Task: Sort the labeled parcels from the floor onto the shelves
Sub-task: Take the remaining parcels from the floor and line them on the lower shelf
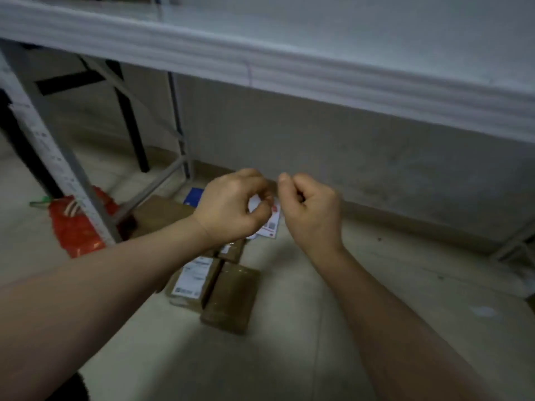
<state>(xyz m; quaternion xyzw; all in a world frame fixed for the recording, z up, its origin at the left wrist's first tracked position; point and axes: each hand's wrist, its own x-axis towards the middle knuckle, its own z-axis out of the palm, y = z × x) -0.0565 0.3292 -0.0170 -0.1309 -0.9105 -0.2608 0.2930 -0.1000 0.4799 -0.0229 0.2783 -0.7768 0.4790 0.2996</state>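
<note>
Both hands hover curled under the shelf point(318, 73): our left hand point(231, 206) seemingly pinches a white labelled parcel point(270, 225), our right hand point(312, 212) fists nothing visible, brown parcels point(228, 296) lie near on the floor point(318, 328), so we likely read, then lift.

- Floor point(304, 357): pale beige, smooth, with faint joint lines; a few dark specks near the wall.
- Wall point(318, 146): grey, mottled and scuffed; a darker skirting strip point(405, 224) runs along its foot.
- Shelf point(260, 62): pale grey board crossing the top of view, ribbed front edge, blurred.
- Upright post point(58, 169): grey perforated metal at left, diagonal brace point(150, 186) beside it.
- Black legs point(130, 125) stand behind the post.
- Light: dim, even, bluish cast.
</note>
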